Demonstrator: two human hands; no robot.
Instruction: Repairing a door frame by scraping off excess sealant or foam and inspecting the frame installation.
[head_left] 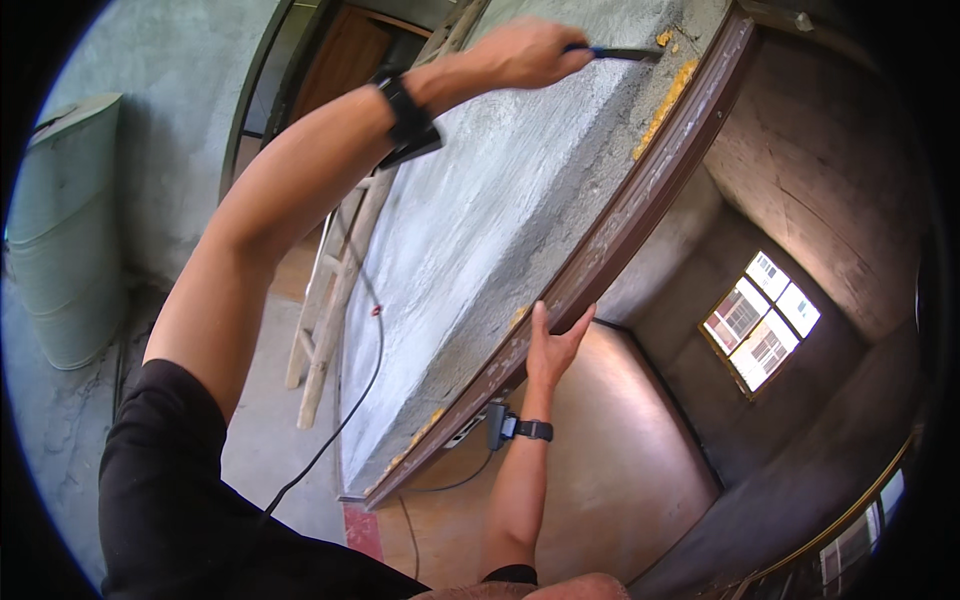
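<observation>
My left hand is closed around the blue handle of a knife with a narrow dark blade. The blade's tip reaches yellow foam in the rough gap beside a brown door frame. Lower down, my right hand grips the frame's edge, thumb on one side; some fingers are hidden behind it. More yellow foam lines the gap between the frame and the grey plastered wall. Both wrists wear black straps, with a small device at the right one.
A wooden ladder leans by the wall at left. A black cable hangs past my left side. Farther left stands a tall pale green barrel. Beyond the frame is a room with a window.
</observation>
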